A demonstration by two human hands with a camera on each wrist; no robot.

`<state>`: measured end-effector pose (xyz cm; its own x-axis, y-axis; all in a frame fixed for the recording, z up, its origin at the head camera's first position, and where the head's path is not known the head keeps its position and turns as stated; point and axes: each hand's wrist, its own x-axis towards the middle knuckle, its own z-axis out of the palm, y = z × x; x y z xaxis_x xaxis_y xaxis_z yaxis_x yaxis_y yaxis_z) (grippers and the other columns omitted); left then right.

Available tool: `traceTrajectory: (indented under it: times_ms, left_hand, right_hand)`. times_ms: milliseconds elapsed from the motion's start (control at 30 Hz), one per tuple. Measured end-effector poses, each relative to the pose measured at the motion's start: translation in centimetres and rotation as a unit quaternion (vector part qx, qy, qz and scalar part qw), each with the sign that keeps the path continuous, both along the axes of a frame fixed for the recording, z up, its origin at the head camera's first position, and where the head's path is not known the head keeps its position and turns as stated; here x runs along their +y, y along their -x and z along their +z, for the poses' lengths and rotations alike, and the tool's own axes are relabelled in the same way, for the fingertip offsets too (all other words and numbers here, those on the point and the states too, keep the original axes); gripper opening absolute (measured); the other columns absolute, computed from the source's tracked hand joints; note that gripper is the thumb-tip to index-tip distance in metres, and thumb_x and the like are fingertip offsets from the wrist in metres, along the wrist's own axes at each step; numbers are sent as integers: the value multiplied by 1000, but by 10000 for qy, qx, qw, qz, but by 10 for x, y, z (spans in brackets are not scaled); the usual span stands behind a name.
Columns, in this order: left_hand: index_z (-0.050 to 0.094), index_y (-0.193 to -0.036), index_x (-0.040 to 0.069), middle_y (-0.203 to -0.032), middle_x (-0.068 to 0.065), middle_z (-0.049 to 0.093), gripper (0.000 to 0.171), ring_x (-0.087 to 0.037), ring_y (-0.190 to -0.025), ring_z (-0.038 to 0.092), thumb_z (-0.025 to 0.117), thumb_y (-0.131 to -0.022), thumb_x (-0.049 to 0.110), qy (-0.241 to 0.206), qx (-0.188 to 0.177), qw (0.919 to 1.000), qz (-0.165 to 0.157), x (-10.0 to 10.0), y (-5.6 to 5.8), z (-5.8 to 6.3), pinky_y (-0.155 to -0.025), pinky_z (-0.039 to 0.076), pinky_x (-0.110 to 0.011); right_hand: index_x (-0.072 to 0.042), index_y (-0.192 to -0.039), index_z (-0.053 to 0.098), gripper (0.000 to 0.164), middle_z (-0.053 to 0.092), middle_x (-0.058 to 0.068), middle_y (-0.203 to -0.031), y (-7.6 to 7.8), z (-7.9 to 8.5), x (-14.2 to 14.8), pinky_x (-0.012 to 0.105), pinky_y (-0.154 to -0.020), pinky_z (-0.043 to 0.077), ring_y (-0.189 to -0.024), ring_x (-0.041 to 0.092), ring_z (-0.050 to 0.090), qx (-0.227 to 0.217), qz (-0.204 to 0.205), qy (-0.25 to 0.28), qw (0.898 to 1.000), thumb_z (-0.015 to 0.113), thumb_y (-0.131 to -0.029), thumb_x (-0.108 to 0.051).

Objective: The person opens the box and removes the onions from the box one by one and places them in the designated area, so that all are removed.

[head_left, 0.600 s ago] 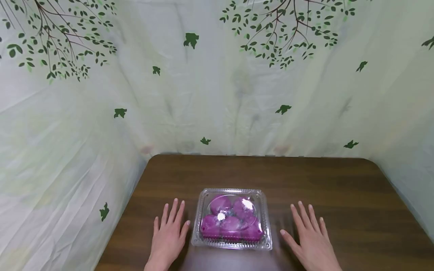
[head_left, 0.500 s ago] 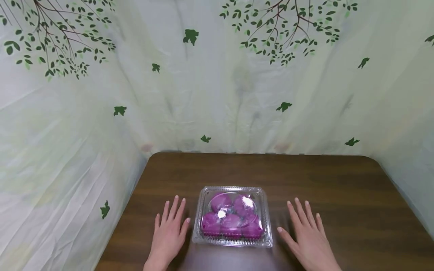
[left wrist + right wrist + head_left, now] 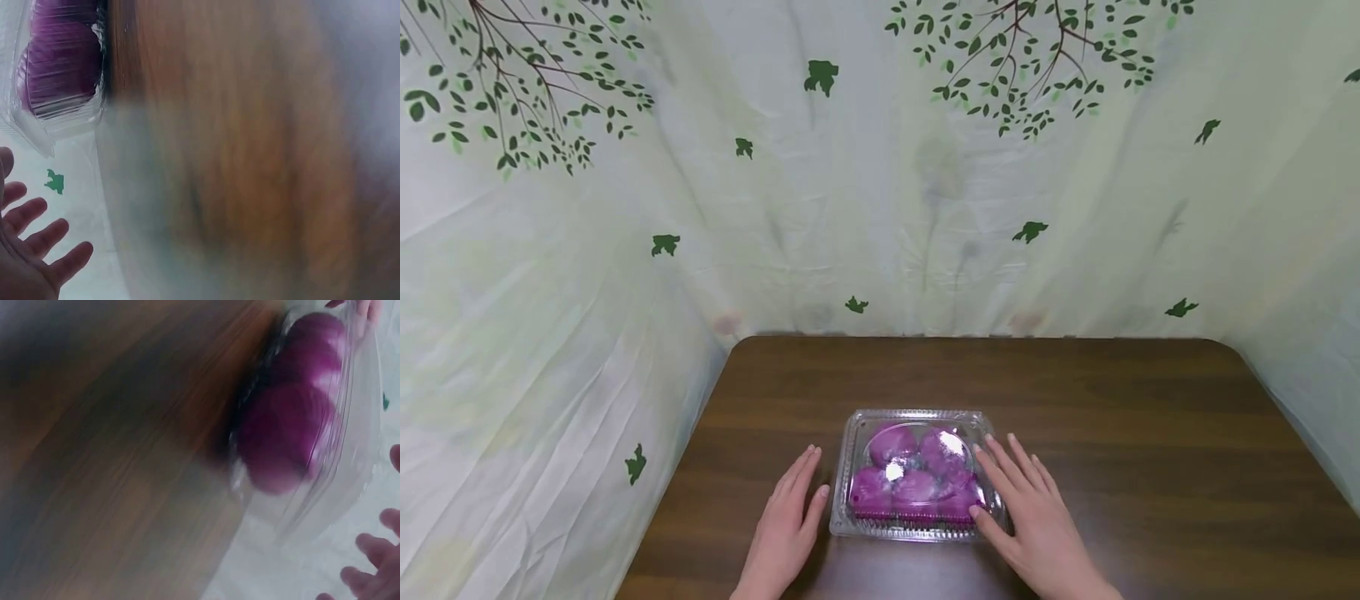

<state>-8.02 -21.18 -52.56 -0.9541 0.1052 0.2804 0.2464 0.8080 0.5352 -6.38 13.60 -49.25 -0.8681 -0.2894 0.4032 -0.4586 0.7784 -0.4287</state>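
Observation:
A clear plastic clamshell box (image 3: 917,533) with a domed lid sits near the front of the wooden table. Through its walls show several round purple things (image 3: 287,437), smooth and egg-like or fruit-like. On the box's left side my left hand (image 3: 784,529) stays a little apart from it, fingers straight and held close together. My right hand (image 3: 1033,525) is over the right edge of the box, its straight fingertips and thumb overlapping the lid in the head view. In the left wrist view the left fingers (image 3: 47,237) are spread below the box. Neither hand grips anything.
The brown wooden table (image 3: 1150,433) has rounded far corners. A pale cloth backdrop (image 3: 865,208) printed with green leaves and birds hangs behind it and along both sides.
My right hand has moved left from the bare table to the box's right edge. My left hand has shifted slightly right, its fingers drawing together. The box looks unmoved.

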Motion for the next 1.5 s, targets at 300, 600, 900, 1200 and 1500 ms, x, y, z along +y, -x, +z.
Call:
traceTrajectory:
  times_ms: [300, 600, 900, 1200, 1500]
  left_hand:
    - [62, -131, 11, -129, -4, 62, 32, -22, -112, 62, 60, -99, 14, -2296, -608, 9708, 328, 4, -15, -2, -88, 53, -33]
    - [60, -129, -2, -127, -18, 62, 33, -17, -108, 64, 59, -98, 8, -3982, -1251, 9076, 441, 7, -26, -10, -88, 53, -28]
    - [52, -129, -17, -117, -18, 65, 37, -10, -102, 64, 55, -99, 5, -4963, -1660, 8519, 192, 14, -34, -16, -84, 55, -32]
    - [61, -127, -2, -113, -2, 69, 30, -16, -99, 66, 45, -101, -2, -6284, -2102, 7421, -1014, 12, -39, -17, -86, 54, -31]
    - [67, -121, 13, -118, -7, 64, 46, -16, -107, 62, 39, -97, -14, -7090, -2233, 6482, -1651, 11, -38, -21, -94, 50, -33]
  right_hand:
    - [-18, -149, 44, 65, 36, 5, -156, 6, 2, -36, 45, -117, 14, -144, 30, 26, 230, 855, 304, 9956, 67, -92, -38]
    - [-17, -150, 43, 69, 32, -2, -158, 15, 6, -67, 52, -110, 29, -142, 28, 32, 551, 1484, 222, 9871, 71, -89, -31]
    - [-15, -145, 49, 64, 41, 3, -152, 23, 9, -95, 50, -108, 34, -138, 26, 38, 555, 2031, 232, 9773, 73, -87, -26]
    - [-14, -133, 59, 50, 50, 3, -143, 34, 10, -120, 46, -108, 37, -135, 26, 42, 642, 2639, -190, 9622, 74, -86, -24]
    - [-20, -115, 66, 34, 58, -3, -125, 46, 7, -139, 40, -109, 35, -129, 20, 47, 833, 2985, -670, 9484, 75, -84, -33]
